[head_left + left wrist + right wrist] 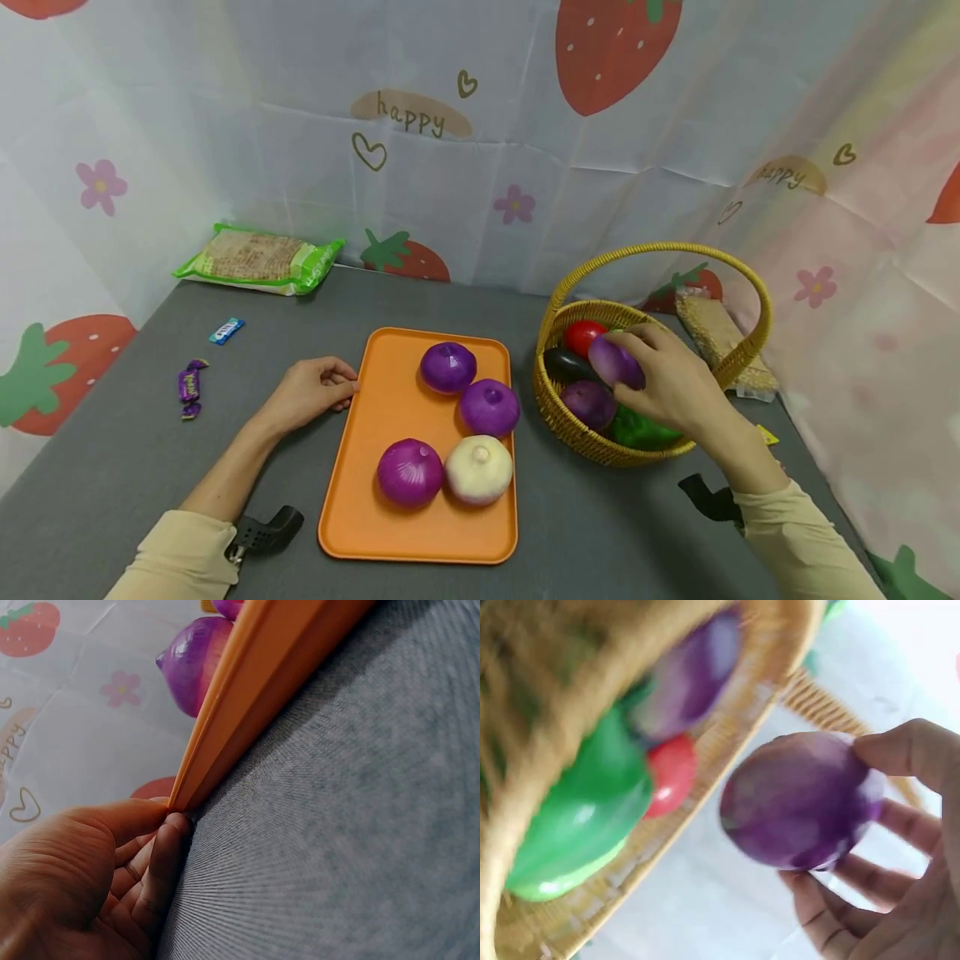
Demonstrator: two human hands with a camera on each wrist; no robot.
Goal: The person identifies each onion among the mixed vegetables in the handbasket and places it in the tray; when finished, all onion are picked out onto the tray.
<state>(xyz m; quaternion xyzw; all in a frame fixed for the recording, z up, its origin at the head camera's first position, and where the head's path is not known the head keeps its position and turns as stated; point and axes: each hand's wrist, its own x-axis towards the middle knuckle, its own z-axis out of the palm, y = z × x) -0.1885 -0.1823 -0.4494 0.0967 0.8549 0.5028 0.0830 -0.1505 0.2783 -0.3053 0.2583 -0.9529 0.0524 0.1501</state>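
My left hand (309,393) is at the left side of the orange tray (352,517), pinching its rim between thumb and fingers, as the left wrist view shows. On the tray sit two purple onions (447,367) toward the back, a redder purple onion (409,472) in front and a white onion (479,470) beside it. My right hand (667,375) holds a purple onion (802,802) by thumb and fingertips, over the yellow wicker basket (592,443) in the head view. Inside the basket are a red tomato (583,337), a dark eggplant (567,364), another purple vegetable (588,404) and a green pepper (641,431).
The basket's tall handle (660,248) arches above the right hand. A green-edged food packet (255,257) lies at the back left, with a blue wrapped candy (227,331) and a purple candy (190,387) nearer. Behind the basket leans a clear bag (723,337).
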